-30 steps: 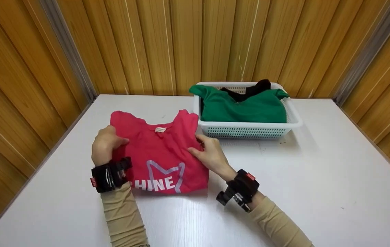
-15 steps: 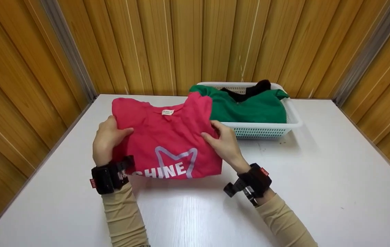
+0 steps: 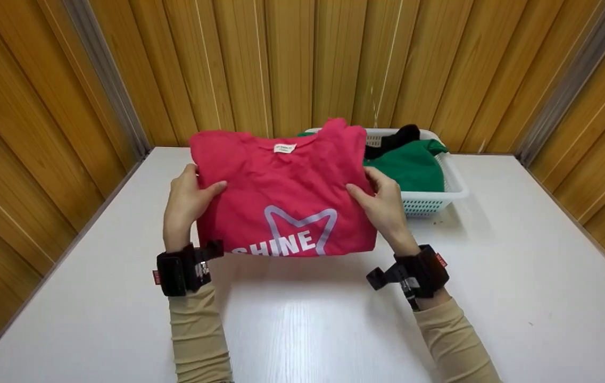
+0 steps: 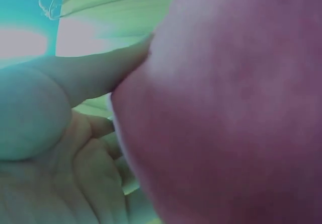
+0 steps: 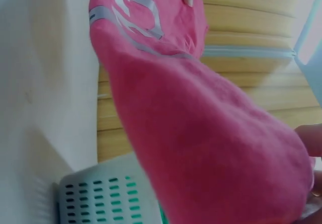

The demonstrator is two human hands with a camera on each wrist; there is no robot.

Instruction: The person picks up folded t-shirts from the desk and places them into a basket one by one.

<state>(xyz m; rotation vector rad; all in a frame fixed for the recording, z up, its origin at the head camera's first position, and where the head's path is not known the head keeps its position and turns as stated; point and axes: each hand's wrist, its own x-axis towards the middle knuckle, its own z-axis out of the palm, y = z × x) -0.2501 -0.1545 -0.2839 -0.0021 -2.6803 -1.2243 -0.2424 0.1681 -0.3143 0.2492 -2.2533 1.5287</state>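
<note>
A folded pink-red T-shirt [image 3: 291,186] with a grey star outline and white lettering hangs above the table between my hands. At its left side my left hand [image 3: 188,199] pinches the cloth, thumb in front and fingers behind. My right hand [image 3: 384,205] grips the opposite side in the same way. In the left wrist view the thumb [image 4: 100,73] lies against the shirt [image 4: 226,108], with the fingers partly behind it. The right wrist view has the shirt [image 5: 201,128] across its middle, with a little of the right hand [image 5: 311,143] at the edge.
A white perforated basket [image 3: 456,183] stands at the back right, partly hidden by the shirt. It holds a green garment [image 3: 411,170] and a black one [image 3: 400,139]. Wood-patterned walls [image 3: 286,64] enclose the white table [image 3: 520,255] at the back and sides.
Both hands have lifted the shirt off the table and carried it up and to the right. It now covers the left part of the basket. The basket has stayed in place.
</note>
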